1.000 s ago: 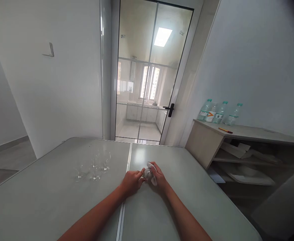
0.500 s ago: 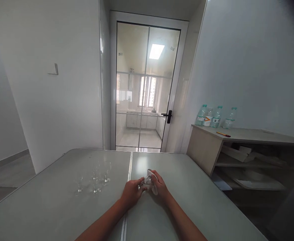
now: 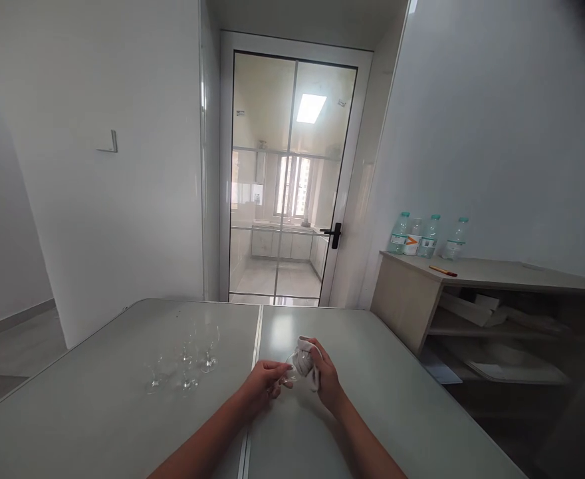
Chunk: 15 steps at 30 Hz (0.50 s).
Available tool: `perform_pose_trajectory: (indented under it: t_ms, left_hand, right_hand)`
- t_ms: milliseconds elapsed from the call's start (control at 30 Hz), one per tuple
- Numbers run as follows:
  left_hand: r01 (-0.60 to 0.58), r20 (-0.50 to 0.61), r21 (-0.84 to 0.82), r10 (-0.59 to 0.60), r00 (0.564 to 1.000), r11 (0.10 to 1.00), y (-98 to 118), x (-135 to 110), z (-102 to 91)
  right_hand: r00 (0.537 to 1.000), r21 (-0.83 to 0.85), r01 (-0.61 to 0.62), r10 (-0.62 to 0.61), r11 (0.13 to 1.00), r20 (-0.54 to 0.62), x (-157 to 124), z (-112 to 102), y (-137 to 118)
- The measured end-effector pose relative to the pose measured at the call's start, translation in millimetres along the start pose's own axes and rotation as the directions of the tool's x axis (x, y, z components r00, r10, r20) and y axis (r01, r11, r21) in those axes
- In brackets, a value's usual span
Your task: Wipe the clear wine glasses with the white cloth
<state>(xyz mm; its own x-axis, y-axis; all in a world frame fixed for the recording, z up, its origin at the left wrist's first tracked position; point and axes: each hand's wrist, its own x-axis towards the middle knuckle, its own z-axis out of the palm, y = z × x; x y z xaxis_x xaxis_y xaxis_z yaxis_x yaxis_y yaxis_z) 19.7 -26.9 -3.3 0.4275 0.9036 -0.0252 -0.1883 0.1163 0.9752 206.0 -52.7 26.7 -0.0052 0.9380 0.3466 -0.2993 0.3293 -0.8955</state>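
Both my hands meet over the middle of a grey table (image 3: 113, 426). My right hand (image 3: 326, 378) is closed around a white cloth (image 3: 304, 363) that is wrapped over the bowl of a small clear glass (image 3: 290, 370). My left hand (image 3: 261, 387) pinches the stem end of that same glass with its fingertips. The glass is mostly hidden by the cloth and fingers. To the left on the table stand several small clear stemmed glasses (image 3: 187, 359), well apart from my hands.
A glass door (image 3: 282, 179) with a black handle (image 3: 333, 234) stands beyond the table's far edge. At the right is a low wooden shelf unit (image 3: 476, 313) with three water bottles (image 3: 427, 236) and a pencil (image 3: 442, 271) on top. A light switch (image 3: 109, 141) is on the left wall.
My hands have lifted the cloth-wrapped glass slightly and turned it. The left hand shifted from covering the glass to pinching its stem. My head tilted up, then steadied.
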Motion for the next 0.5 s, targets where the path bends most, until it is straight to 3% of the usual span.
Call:
perform_pose_trajectory:
  t_ms: [100,167,233,300,400,433,500]
  left_hand:
    - [0.049,0.093,-0.079,-0.041,0.995,0.996,-5,5,-4.0]
    - [-0.042,0.023,0.025,0.041,0.999,0.999,-7,4,-2.3]
    - [-0.173,-0.101,0.243,0.202,0.974,0.955,-8,0,0.7]
    - [-0.284,-0.121,0.517,0.398,0.909,0.807,-7,-6,2.5]
    - [-0.369,0.064,0.785,0.526,0.848,0.498,-2,-16,3.5]
    - [-0.375,0.106,0.811,0.518,0.849,0.449,0,-18,4.1]
    - [-0.355,0.091,0.795,0.482,0.872,0.492,6,-20,6.1]
  right_hand:
    - [0.995,0.01,0.08,-0.079,0.997,-0.059,0,0,-4]
    - [0.991,-0.007,0.107,-0.107,0.994,-0.081,0,-1,-4]
    - [0.993,-0.062,0.093,-0.098,0.994,-0.073,1,-2,-1]
    - [0.998,-0.153,0.056,-0.059,0.987,-0.019,1,0,2]
    - [0.995,-0.178,-0.019,0.036,0.984,0.09,0,6,6]
    - [0.992,-0.147,-0.047,0.063,0.988,0.106,0,7,6]
    - [0.992,-0.064,-0.086,0.091,0.994,0.086,0,8,6]
